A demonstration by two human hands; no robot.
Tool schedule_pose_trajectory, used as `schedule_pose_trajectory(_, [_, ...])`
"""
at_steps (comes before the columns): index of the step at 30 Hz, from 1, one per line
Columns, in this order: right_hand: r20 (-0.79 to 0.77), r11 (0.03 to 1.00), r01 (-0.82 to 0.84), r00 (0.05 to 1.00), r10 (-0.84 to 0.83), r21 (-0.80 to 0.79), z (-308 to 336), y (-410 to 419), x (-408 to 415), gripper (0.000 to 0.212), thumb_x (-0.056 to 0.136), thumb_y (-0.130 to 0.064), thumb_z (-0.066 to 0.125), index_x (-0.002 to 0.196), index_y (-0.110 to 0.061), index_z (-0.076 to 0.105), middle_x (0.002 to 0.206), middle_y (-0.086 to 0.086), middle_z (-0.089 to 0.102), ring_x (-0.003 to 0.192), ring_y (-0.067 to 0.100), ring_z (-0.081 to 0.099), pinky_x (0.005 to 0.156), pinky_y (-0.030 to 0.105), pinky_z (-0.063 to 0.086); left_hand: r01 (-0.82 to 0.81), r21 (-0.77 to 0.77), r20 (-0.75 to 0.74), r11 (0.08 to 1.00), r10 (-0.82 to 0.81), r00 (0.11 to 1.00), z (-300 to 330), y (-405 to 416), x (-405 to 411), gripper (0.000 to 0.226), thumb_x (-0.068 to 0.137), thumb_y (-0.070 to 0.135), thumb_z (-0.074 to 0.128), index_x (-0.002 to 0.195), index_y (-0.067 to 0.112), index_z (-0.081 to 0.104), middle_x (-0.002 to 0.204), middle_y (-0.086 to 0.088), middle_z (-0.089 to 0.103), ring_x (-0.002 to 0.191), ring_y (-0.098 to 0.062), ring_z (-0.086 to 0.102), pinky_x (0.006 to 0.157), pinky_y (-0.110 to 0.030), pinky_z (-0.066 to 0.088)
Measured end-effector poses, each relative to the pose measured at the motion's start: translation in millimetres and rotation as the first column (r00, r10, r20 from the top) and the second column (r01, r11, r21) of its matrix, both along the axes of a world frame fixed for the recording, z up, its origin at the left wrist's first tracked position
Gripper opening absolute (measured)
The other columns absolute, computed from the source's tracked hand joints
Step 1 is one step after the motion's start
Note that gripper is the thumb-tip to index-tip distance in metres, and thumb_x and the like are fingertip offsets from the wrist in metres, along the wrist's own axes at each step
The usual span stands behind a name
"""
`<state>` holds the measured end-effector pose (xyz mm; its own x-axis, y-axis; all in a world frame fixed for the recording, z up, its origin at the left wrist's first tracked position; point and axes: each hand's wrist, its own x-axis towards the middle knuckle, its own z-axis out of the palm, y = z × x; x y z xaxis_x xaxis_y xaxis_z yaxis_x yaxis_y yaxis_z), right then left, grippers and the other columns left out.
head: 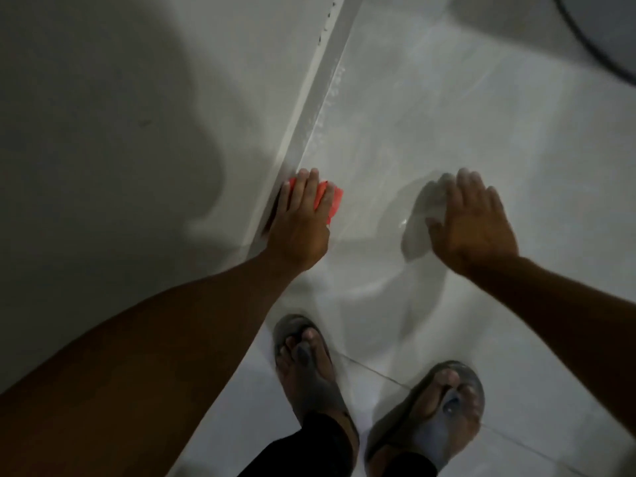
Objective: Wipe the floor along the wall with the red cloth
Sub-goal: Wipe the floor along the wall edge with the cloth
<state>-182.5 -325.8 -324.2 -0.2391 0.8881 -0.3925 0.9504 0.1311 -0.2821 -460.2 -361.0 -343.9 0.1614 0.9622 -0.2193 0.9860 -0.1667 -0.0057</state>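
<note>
Fingers (304, 182) of my left hand (299, 228) press flat on the red cloth (338, 200) at the skirting (323, 80); right hand (471, 225) spread (grey sandals (304, 352) nearer me).

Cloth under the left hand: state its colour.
The cloth is red-orange, seen best in head view.

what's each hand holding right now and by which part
Nothing is gripped. The left hand presses flat on top of the red cloth beside the white baseboard; the right hand is empty.

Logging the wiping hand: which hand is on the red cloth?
The left hand, fingers flat on the red cloth beside the wall; the right hand holds nothing.
</note>
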Motion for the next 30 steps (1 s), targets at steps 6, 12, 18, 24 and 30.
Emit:
schedule_pose_trajectory(6, [0.007, 0.995, -0.026, 1.000, 0.025, 0.097, -44.5, 57.8, 9.1, 0.091, 0.095, -0.065, 0.036, 0.156, 0.001, 0.017, 0.166, 0.028, 0.011, 0.156, 0.042, 0.006, 0.126, 0.056, 0.005, 0.029, 0.111, 0.039, 0.993, -0.034, 0.999, -24.9, 15.7, -3.4, 0.057, 0.096, 0.017, 0.042, 0.151, 0.004, 0.039, 0.158, -0.028, 0.036, 0.151, -0.043, 0.027, 0.124, -0.059, 0.022])
schedule_pose_trajectory(12, [-0.018, 0.961, 0.032, 0.999, -0.028, 0.274, -64.9, 54.6, 7.2, 0.091, 0.090, -0.064, 0.042, 0.155, -0.002, 0.024, 0.164, 0.028, 0.020, 0.155, 0.041, 0.013, 0.126, 0.055, 0.005, 0.100, 0.239, 0.006, 0.966, -0.105, 0.995, -35.8, 153.0, 20.6, 0.065, 0.090, 0.022, 0.044, 0.152, 0.003, 0.036, 0.158, -0.025, 0.039, 0.151, -0.042, 0.029, 0.126, -0.056, 0.017])
schedule_pose_trajectory(18, [-0.016, 0.968, 0.048, 0.999, -0.046, 0.248, -62.2, 58.0, 9.1, 0.092, 0.089, -0.063, 0.046, 0.156, -0.004, 0.025, 0.165, 0.026, 0.021, 0.156, 0.039, 0.012, 0.127, 0.053, 0.005, 0.103, 0.287, 0.011, 0.952, -0.111, 0.994, -31.6, 70.3, 0.3, 0.047, 0.101, 0.005, 0.041, 0.147, 0.001, 0.045, 0.155, -0.027, 0.042, 0.149, -0.043, 0.032, 0.124, -0.060, 0.023])
schedule_pose_trajectory(24, [0.012, 0.975, 0.047, 0.999, -0.051, 0.218, -61.4, 59.0, 10.5, 0.092, 0.089, -0.065, 0.044, 0.156, -0.006, 0.024, 0.167, 0.024, 0.018, 0.157, 0.036, 0.009, 0.128, 0.049, 0.000, 0.092, 0.261, 0.068, 0.961, -0.113, 0.991, -35.9, 181.1, 25.1, 0.057, 0.094, 0.011, 0.044, 0.149, -0.001, 0.039, 0.156, -0.027, 0.041, 0.150, -0.043, 0.029, 0.127, -0.054, 0.015])
schedule_pose_trajectory(30, [0.025, 0.968, 0.056, 0.998, -0.064, 0.245, -60.9, 59.6, 8.0, 0.092, 0.086, -0.062, 0.050, 0.155, -0.004, 0.029, 0.164, 0.025, 0.023, 0.156, 0.038, 0.015, 0.128, 0.050, 0.003, 0.062, 0.304, 0.092, 0.951, -0.094, 0.991, -37.2, 150.1, 17.9, 0.056, 0.094, 0.006, 0.053, 0.149, 0.000, 0.040, 0.156, -0.026, 0.041, 0.151, -0.043, 0.028, 0.127, -0.057, 0.015])
